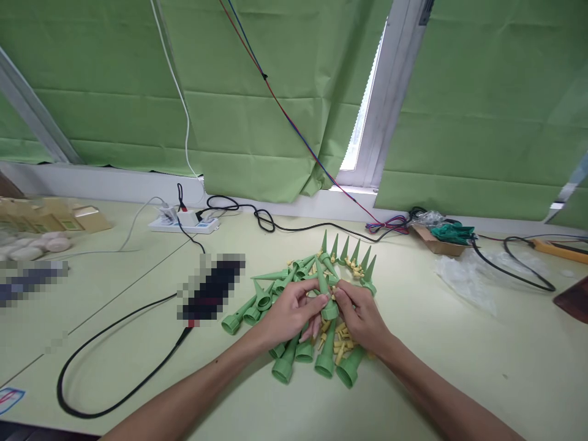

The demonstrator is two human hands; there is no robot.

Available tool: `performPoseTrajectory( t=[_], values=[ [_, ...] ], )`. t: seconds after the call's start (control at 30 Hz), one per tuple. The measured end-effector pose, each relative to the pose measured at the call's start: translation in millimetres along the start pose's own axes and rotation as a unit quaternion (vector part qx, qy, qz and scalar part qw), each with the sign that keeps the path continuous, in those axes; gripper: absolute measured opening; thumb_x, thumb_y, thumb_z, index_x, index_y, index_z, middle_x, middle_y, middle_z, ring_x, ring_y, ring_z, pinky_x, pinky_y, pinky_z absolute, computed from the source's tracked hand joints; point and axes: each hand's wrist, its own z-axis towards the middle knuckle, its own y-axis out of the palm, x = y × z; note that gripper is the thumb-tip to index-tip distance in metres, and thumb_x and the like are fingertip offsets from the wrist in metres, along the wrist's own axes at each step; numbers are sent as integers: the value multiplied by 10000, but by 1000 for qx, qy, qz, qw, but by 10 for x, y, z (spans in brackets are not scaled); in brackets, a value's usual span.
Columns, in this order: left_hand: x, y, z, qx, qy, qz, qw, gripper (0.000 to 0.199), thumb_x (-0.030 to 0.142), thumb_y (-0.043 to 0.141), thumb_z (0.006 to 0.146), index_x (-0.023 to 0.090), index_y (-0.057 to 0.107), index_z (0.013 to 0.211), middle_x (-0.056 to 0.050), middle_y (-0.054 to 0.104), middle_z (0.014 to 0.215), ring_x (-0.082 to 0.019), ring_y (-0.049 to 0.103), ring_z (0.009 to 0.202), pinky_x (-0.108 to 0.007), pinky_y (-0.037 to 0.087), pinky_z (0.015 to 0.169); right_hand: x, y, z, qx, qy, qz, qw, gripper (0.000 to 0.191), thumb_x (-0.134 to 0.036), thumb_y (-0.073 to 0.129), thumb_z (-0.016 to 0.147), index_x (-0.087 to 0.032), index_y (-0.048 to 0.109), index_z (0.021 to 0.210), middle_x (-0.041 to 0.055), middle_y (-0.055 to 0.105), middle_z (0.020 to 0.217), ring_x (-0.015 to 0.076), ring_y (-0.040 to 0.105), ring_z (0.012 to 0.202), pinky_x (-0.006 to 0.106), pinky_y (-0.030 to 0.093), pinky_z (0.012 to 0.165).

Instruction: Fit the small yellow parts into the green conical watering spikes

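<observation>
In the head view, my left hand is closed around a green plastic watering spike, held tip up with its wide socket end low. My right hand pinches a small yellow plastic valve against the side of that spike; the fingertips partly hide it. More green spikes lie in a pile under and left of my hands, such as one spike with its open end towards me. Several spikes stand upright in a row behind. Loose yellow valves lie between the spikes, near my right wrist.
A blurred dark device with a black cable lies on the left. Behind it is a white power strip. At the back right are a small cardboard box and clear plastic bags. Cardboard pieces sit far left.
</observation>
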Motion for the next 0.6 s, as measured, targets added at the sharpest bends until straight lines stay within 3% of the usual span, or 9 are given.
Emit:
performPoseTrajectory(
  t=[0.2, 0.4, 0.6],
  values=[
    [2, 25, -2, 20, 9, 53, 998, 243, 409, 499, 940, 184, 505, 846, 70, 472, 466, -80, 408, 348, -184, 307, 360, 19, 9, -13, 4, 9, -12, 1000, 349, -267, 363, 997, -213, 295, 658, -56, 316, 572, 103, 315, 512, 248, 266, 521],
    [3, 62, -6, 69, 80, 150, 983, 281, 334, 496, 929, 182, 406, 711, 19, 445, 732, -88, 497, 541, -199, 390, 462, 17, 8, 3, -6, 25, -15, 1000, 356, -282, 355, 1002, -212, 298, 658, -55, 309, 571, 105, 304, 510, 258, 262, 523],
    [10, 78, -13, 83, 92, 181, 976, 252, 317, 495, 918, 184, 422, 717, 9, 422, 750, -111, 483, 604, -212, 386, 486, 7, 2, -3, -12, 34, -6, 999, 357, -281, 348, 1006, -213, 298, 660, -52, 305, 576, 108, 300, 516, 263, 260, 526]
  ],
)
